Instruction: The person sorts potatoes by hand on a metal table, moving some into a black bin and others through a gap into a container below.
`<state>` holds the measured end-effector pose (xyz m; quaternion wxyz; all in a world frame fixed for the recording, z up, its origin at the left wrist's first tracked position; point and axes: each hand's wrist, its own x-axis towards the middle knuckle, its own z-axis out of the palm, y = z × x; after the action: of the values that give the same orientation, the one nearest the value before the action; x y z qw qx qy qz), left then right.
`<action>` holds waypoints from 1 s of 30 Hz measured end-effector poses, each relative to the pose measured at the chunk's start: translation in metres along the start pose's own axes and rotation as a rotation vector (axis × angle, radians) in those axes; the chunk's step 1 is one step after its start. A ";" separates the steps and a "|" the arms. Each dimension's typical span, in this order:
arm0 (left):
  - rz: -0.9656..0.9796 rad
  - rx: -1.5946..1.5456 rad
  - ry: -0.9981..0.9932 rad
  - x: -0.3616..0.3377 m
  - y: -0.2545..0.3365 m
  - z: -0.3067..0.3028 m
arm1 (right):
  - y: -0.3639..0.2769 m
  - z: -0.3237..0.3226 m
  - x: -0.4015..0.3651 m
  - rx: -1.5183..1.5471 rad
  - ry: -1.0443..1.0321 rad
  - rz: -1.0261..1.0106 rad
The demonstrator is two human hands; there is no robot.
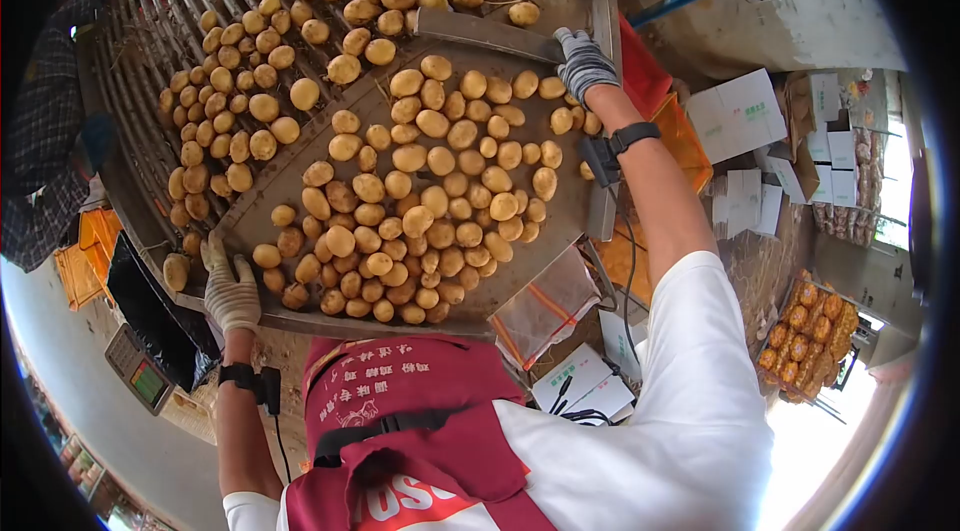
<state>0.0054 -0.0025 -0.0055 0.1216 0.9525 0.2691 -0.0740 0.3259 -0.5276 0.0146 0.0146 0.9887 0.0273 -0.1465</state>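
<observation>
My right hand [583,63], in a striped grey glove, is closed around the end of a flat metal bar [490,36] lying across the upper part of a metal sorting tray [545,286]. My left hand [232,291], in a pale glove, rests at the tray's lower left corner, fingers stretched out over the rim. Between both hands lies a spread of potatoes [420,221] on the tray. One potato [176,272] sits just left of my left hand.
A roller rack [130,91] with more potatoes [262,108] adjoins the tray. Another person's plaid sleeve [45,131] is at far left. Around stand a digital scale [140,371], a black bag [165,316], an orange crate [685,136], white boxes [737,116] and a bagged potato pack [808,336].
</observation>
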 end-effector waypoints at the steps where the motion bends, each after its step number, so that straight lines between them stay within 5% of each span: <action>1: 0.027 0.016 0.025 0.001 -0.003 0.001 | 0.002 0.001 -0.004 -0.005 -0.007 0.004; 25: 0.155 0.188 -0.058 0.014 -0.015 0.008 | 0.009 0.099 -0.211 0.293 -0.028 0.243; 27: 0.123 0.029 -0.164 0.031 -0.028 0.013 | 0.002 0.104 -0.229 0.363 0.033 0.254; 29: 0.203 -0.042 -0.164 0.081 -0.082 0.057 | -0.019 0.102 -0.254 0.385 0.323 0.220; 30: -0.019 -0.339 -0.498 0.098 -0.090 0.062 | -0.023 0.112 -0.269 0.425 0.454 0.167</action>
<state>0.0353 0.1035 -0.1028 0.3403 0.8688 0.2483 -0.2604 0.0350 -0.5223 -0.0153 -0.1867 0.9759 -0.0824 0.0773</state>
